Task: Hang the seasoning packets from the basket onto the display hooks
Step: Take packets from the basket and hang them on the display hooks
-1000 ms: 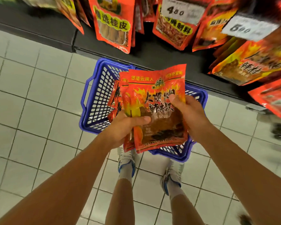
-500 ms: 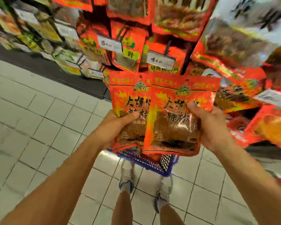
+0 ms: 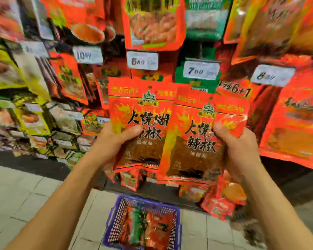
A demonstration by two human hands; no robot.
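Two red chili-powder packets are up in front of the display, fanned side by side with the right one overlapping the left. The left hand [image 3: 114,141] grips the left packet [image 3: 139,121], thumb curled over its face and fingers hidden behind; the right hand [image 3: 235,148] pinches the right packet [image 3: 197,139] near its right edge, thumb on the front. Whether more packets sit stacked behind these two cannot be told. The blue basket [image 3: 178,224] stands on the tiled floor below, near the foot of the display rack [image 3: 43,165], with more packets lying inside it. The step in hand looks like bringing a packet to its hook, and doing it well probably means first finding the row that carries the same red design, since the price tags [image 3: 142,60] mark different products and the view is too blurred to pick out any bare hook. It would help to free one packet, hold it near its top edge, and line up the small hole seen at the top of the left packet with the hook tip before sliding it back. The glossy film is slippery and crumples easily, so a light, steady pinch suits it better than a squeeze.
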